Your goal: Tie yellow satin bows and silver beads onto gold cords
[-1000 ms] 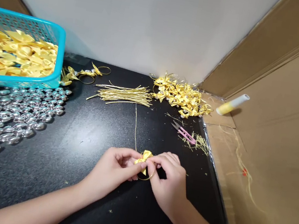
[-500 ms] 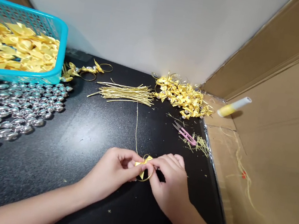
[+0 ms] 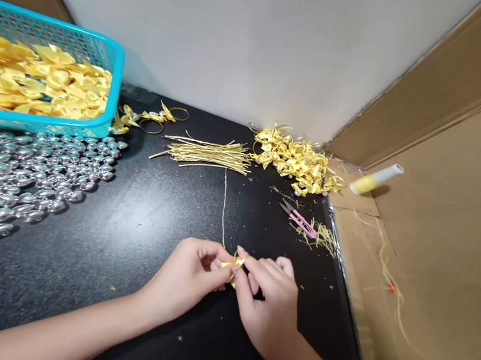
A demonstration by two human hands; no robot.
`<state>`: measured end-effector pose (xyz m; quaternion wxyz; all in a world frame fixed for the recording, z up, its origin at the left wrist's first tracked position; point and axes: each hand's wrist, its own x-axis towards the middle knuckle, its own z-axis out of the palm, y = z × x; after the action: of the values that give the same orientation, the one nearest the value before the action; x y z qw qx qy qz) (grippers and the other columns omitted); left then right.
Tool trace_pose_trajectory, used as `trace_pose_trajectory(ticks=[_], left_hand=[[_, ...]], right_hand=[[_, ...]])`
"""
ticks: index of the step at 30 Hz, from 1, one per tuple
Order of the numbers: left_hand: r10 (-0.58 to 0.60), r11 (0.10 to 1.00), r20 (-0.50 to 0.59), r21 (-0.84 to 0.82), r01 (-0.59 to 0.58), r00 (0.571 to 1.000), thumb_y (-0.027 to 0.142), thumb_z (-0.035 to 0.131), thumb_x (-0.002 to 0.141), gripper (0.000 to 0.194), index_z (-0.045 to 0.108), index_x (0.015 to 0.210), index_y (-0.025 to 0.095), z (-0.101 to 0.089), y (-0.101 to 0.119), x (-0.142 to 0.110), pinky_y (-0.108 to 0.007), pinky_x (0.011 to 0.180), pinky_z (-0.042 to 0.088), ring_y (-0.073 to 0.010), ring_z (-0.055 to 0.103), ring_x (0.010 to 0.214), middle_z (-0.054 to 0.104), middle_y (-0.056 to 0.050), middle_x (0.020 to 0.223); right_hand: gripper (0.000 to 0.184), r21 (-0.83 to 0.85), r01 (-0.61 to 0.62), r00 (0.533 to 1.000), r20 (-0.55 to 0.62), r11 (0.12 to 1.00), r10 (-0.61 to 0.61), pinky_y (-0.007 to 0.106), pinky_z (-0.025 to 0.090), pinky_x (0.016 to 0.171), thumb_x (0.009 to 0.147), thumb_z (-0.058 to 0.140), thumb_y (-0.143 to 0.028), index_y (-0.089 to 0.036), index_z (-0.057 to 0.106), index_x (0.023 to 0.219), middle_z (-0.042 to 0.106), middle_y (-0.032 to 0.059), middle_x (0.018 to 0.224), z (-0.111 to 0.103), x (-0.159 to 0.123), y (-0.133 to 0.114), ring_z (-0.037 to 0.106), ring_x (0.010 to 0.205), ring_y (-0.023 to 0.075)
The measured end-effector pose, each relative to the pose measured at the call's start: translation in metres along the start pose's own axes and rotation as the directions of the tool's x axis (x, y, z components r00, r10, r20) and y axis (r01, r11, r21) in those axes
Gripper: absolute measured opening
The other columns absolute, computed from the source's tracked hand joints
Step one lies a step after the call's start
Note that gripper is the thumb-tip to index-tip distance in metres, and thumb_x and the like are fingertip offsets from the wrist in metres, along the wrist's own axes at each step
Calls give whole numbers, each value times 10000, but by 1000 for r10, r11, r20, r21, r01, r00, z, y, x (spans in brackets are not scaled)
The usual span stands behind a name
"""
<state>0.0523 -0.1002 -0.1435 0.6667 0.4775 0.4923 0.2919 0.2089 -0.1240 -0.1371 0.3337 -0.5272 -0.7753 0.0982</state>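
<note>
Between thumb and fingers, my left hand (image 3: 191, 273) pinches a small yellow ribbon bow (image 3: 237, 263). My right hand (image 3: 274, 298) meets it from the right, thumb and index finger closed at the bow's edge, the other fingers curled. The fingers cover much of the bow, and what exactly the right fingertips grip there is partly hidden. A thin gold thread (image 3: 225, 202) runs from the bow area up to a bundle of gold wire ties (image 3: 208, 154) on the black tabletop (image 3: 144, 213).
A turquoise basket (image 3: 114, 87) of yellow bows stands at left, with many silver beads (image 3: 30, 183) before it. Beaded bows (image 3: 296, 158) are heaped at the back right. Pink thread snips (image 3: 300, 219) lie by thread scraps (image 3: 325, 237). A white-yellow tube (image 3: 376, 178) leans against cardboard.
My right fingertips have shifted on the bow, with the index finger now raised. The gold loop that hung below the bow no longer shows. The view has shifted slightly.
</note>
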Motion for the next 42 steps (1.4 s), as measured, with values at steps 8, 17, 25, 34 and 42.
trace_pose_trajectory(ticks=[8, 17, 25, 34, 42], left_hand=[[130, 979, -29, 161, -124, 991, 291, 612, 781, 194, 735, 715, 156, 3, -5, -4, -238, 577, 446, -159, 597, 610, 697, -33, 653], [163, 958, -22, 244, -153, 986, 239, 601, 781, 169, 745, 752, 156, 5, -5, -6, -242, 597, 457, -175, 630, 649, 728, -41, 699], [112, 991, -25, 77, -110, 993, 292, 621, 787, 198, 714, 730, 127, 2, -8, -5, -225, 553, 425, -134, 556, 581, 658, -30, 629], [-61, 984, -49, -172, 52, 997, 274, 691, 676, 157, 666, 637, 124, -3, 7, 2, -198, 471, 404, -94, 526, 452, 615, 2, 498], [-165, 877, -137, -474, 81, 977, 239, 759, 638, 150, 690, 654, 107, -18, 14, 12, -184, 491, 403, -60, 518, 479, 639, -1, 583]], right_hand=[[171, -53, -41, 999, -34, 998, 40, 303, 247, 625, 845, 593, -172, -178, 678, 696, 456, -60, 480, -1, 4, 0, 425, 480, 96], [235, -15, -107, 989, 99, 994, 108, 289, 259, 616, 831, 562, -134, -183, 603, 605, 438, -63, 500, -3, 5, 0, 412, 483, 89], [197, 219, -152, 986, 103, 964, 132, 253, 337, 590, 878, 488, -150, -183, 516, 686, 447, -39, 590, 1, 3, 0, 434, 559, 110], [253, 545, -325, 868, 496, 773, 15, 280, 396, 694, 961, 383, -330, -210, 446, 747, 484, 0, 750, -24, 14, 3, 458, 720, 145], [317, 782, -352, 908, 420, 514, -17, 324, 351, 640, 906, 458, -448, -216, 451, 691, 407, 18, 717, -59, 16, 24, 401, 693, 182]])
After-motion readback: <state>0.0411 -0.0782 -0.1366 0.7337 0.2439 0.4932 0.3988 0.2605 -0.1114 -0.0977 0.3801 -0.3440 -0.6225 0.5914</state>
